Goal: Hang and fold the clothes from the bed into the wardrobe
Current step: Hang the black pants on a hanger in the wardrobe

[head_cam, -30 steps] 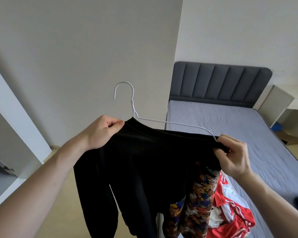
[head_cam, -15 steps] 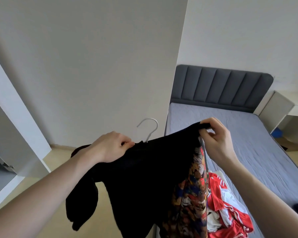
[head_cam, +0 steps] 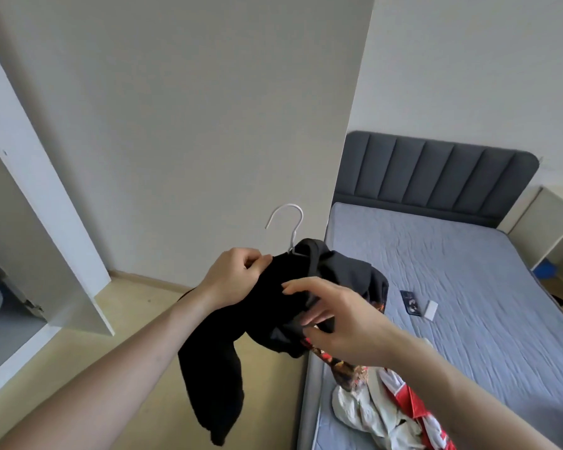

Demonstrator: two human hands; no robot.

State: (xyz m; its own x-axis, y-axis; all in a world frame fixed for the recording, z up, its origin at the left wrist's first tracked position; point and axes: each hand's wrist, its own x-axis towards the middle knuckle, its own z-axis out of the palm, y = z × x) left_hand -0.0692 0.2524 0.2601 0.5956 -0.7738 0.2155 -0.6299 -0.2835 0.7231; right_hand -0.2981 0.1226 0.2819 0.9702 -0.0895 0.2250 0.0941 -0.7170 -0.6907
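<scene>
A black long-sleeved garment (head_cam: pixel 264 306) hangs bunched on a white wire hanger (head_cam: pixel 286 222), whose hook sticks up above it. My left hand (head_cam: pixel 238 277) grips the fabric right beside the hanger's neck. My right hand (head_cam: pixel 335 319) lies against the crumpled right side of the garment with its fingers stretched out and its thumb below. One sleeve dangles toward the floor. On the near corner of the grey bed (head_cam: pixel 468 271) lie a dark patterned garment (head_cam: pixel 348 368), a pale one (head_cam: pixel 364 414) and a red-and-white one (head_cam: pixel 407 401).
The open white wardrobe door (head_cam: pixel 46 222) stands at the left, with the wardrobe's inside beyond it. A dark phone-like object (head_cam: pixel 411 303) and a small white item (head_cam: pixel 431 310) lie on the mattress. A pale bedside unit (head_cam: pixel 550 228) is at the far right.
My right hand let go of the garment's raised shoulder and dropped to its lower folds. The garment has collapsed into a bunch, and the hanger hook now shows higher above it.
</scene>
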